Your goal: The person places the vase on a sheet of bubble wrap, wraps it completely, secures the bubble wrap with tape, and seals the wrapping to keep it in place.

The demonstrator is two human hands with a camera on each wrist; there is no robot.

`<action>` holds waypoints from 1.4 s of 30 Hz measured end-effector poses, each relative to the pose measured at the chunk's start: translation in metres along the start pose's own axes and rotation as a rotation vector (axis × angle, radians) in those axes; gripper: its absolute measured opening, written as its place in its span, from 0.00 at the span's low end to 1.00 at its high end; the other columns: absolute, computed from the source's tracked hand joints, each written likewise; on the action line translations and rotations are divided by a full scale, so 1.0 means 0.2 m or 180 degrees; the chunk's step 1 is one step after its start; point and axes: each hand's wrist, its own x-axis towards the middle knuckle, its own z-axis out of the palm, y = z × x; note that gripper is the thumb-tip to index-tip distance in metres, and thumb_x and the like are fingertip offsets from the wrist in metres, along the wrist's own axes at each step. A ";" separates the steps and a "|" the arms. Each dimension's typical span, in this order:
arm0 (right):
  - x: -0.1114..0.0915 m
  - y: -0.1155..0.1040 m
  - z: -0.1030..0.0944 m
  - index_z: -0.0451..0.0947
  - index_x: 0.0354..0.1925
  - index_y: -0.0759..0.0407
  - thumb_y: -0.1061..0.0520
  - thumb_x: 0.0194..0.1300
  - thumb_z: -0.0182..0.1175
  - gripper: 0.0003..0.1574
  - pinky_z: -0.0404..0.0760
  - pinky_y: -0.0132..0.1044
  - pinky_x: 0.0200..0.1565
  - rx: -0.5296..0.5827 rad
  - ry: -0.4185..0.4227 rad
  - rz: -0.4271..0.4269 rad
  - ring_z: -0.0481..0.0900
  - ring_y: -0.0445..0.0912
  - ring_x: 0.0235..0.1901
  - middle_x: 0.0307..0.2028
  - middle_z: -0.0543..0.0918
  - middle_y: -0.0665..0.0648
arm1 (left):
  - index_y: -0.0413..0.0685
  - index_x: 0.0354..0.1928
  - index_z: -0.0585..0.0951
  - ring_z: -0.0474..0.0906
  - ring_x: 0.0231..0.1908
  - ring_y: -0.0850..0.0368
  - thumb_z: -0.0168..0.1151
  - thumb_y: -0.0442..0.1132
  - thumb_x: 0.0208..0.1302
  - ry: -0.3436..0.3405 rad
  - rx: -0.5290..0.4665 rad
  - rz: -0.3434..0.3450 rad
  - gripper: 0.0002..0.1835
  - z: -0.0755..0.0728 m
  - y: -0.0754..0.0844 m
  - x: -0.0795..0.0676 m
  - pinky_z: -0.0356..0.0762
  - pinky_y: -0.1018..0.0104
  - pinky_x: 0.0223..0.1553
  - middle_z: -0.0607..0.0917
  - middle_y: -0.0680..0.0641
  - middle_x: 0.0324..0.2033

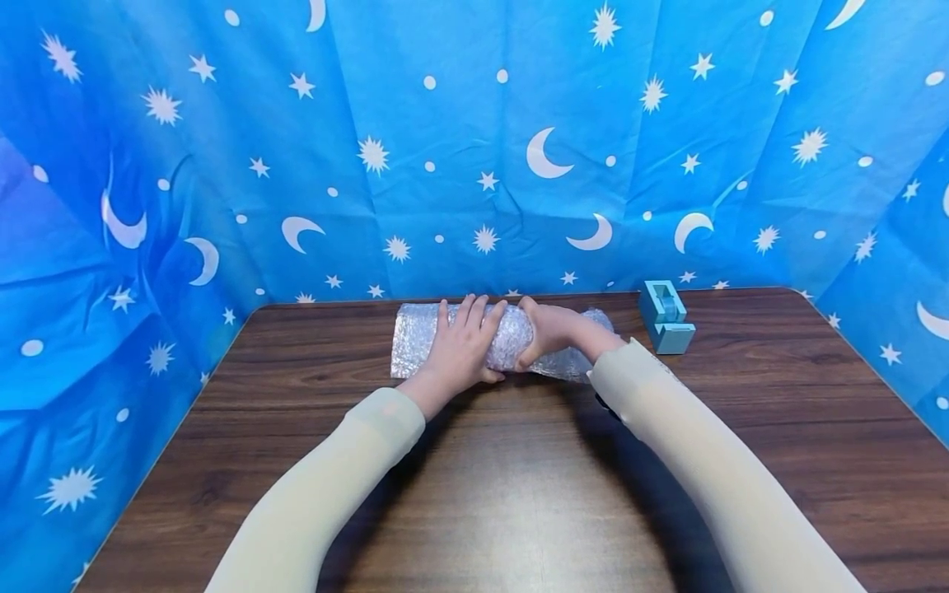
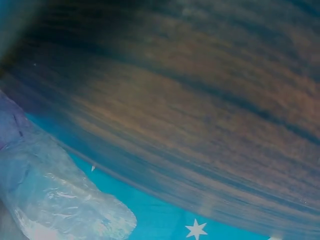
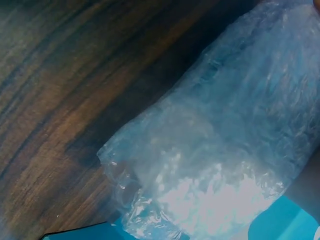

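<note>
A roll of clear bubble wrap [image 1: 415, 339] lies sideways near the table's far edge, with a looser, flatter part [image 1: 571, 364] at its right end. Across its middle, my left hand [image 1: 461, 344] grips it from above, fingers spread over the top and thumb along the near side. Just to the right, my right hand [image 1: 552, 329] holds the roll between thumb and fingers. Close up in the right wrist view, the crinkled bubble wrap [image 3: 215, 135] fills much of the picture. One end of the bubble wrap [image 2: 70, 205] shows at lower left in the left wrist view.
A light-blue tape dispenser [image 1: 666, 319] stands at the back right, beyond my right wrist. The dark wood-grain table [image 1: 511, 486] reaches back to a blue curtain [image 1: 460, 148] with white moons and stars, which also hangs along both sides.
</note>
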 end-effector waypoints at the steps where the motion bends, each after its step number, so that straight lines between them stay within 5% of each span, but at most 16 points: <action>1: 0.00 0.00 0.00 0.56 0.69 0.68 0.48 0.53 0.76 0.57 0.80 0.51 0.64 0.0053 -0.0025 -0.0014 0.78 0.58 0.58 0.60 0.75 0.69 | 0.47 0.76 0.61 0.66 0.72 0.34 0.82 0.63 0.43 -0.0010 -0.0015 0.0000 0.62 0.00 0.00 0.00 0.60 0.27 0.71 0.71 0.34 0.71; 9: 0.01 0.01 -0.01 0.56 0.68 0.66 0.50 0.55 0.75 0.54 0.80 0.50 0.63 0.0299 -0.0147 0.0008 0.76 0.56 0.57 0.60 0.73 0.67 | 0.46 0.74 0.64 0.73 0.68 0.36 0.82 0.61 0.45 -0.0103 -0.0097 0.0071 0.58 -0.01 -0.03 0.02 0.61 0.27 0.71 0.75 0.34 0.67; 22: 0.01 0.02 -0.04 0.56 0.69 0.67 0.51 0.54 0.75 0.55 0.79 0.48 0.62 0.0481 -0.0279 -0.0040 0.74 0.55 0.57 0.61 0.71 0.66 | 0.43 0.71 0.69 0.84 0.54 0.40 0.81 0.64 0.42 -0.0136 0.0116 0.0288 0.57 -0.05 -0.05 0.06 0.75 0.40 0.63 0.84 0.35 0.56; 31: 0.01 0.02 -0.04 0.57 0.69 0.65 0.47 0.55 0.74 0.54 0.81 0.45 0.58 0.0445 -0.0575 -0.0011 0.75 0.54 0.56 0.60 0.73 0.66 | 0.42 0.73 0.68 0.86 0.54 0.41 0.79 0.68 0.43 -0.0587 0.0026 0.0243 0.59 -0.12 -0.03 0.05 0.76 0.41 0.64 0.85 0.35 0.58; 42: -0.05 0.01 -0.04 0.48 0.76 0.65 0.42 0.62 0.68 0.59 0.75 0.51 0.68 0.0512 -0.1256 -0.0151 0.69 0.56 0.65 0.69 0.65 0.66 | 0.41 0.72 0.70 0.87 0.53 0.44 0.76 0.72 0.43 -0.0990 -0.0044 0.0331 0.60 -0.22 0.03 0.02 0.77 0.42 0.65 0.88 0.38 0.53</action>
